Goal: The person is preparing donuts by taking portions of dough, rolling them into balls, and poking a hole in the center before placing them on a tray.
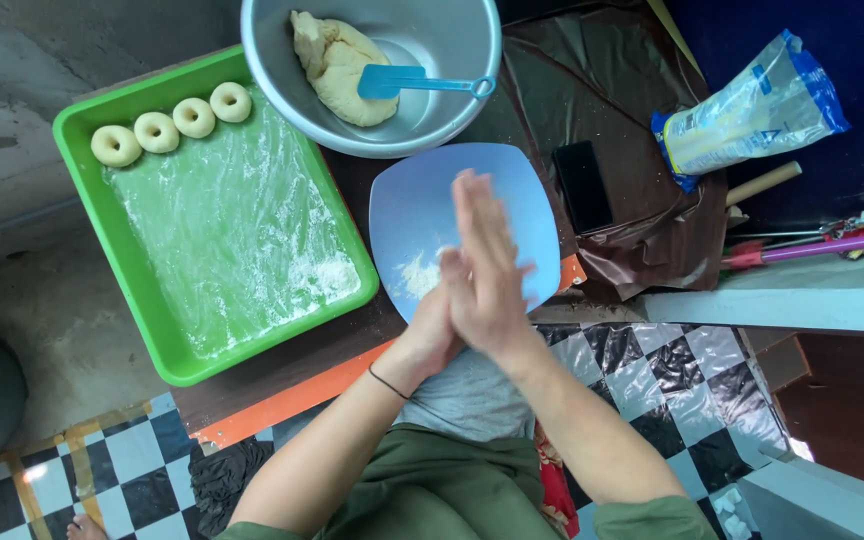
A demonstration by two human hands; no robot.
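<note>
left hand [430, 330] and right hand [487, 265]: palms pressed flat together, fingers straight, above pale blue square plastic plate [532, 215]; anything between palms hidden, cannot tell. plate: on desk, small flour heap [417, 275] on near-left part. bright green rectangular plastic tray [147, 300]: left of plate, floured film lining, four ring-shaped raw dough pieces [174, 123] in row along far edge. round grey metal bowl [452, 35]: beyond plate, holds pale dough lump [337, 62] and blue plastic scraper [422, 82]. clear flour bag with blue ends [752, 110]: far right.
</note>
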